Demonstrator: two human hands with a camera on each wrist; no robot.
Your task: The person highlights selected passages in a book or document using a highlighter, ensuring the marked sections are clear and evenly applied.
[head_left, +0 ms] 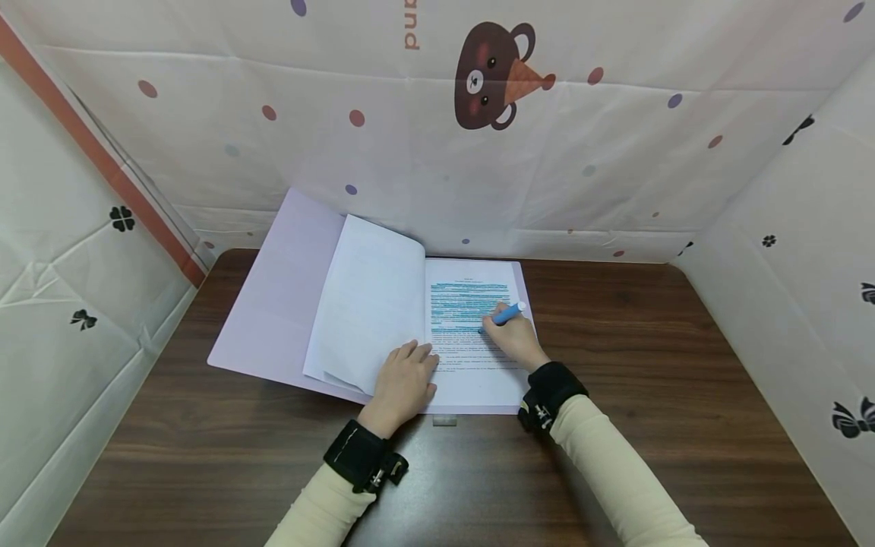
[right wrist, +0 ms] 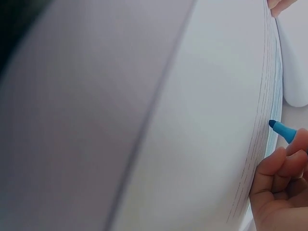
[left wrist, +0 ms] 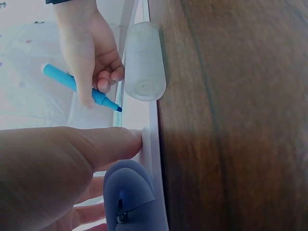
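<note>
Going left to right on the desk (head_left: pixel 649 365): the lilac folder (head_left: pixel 273 304) lies open with its turned-back blank pages (head_left: pixel 369 304) fanned over the left half, then the left hand (head_left: pixel 403 384) lies flat, fingers straight, on the lower edge of those pages near the fold, and then comes the printed page (head_left: pixel 478 357), where the right hand (head_left: pixel 516 342) has its grip closed round a blue highlighter (head_left: pixel 506 314) with the tip down on the text. I'd say it's about halfway: the upper lines are already striped blue, the lower lines under the tip look unmarked (too small to read them). The left wrist view adds a clear pen cap (left wrist: pixel 144 62) lying at the folder's edge, barely a speck from the head view, and the chisel tip (left wrist: pixel 117 108) up close. The right wrist view mostly shows the curved pages.
</note>
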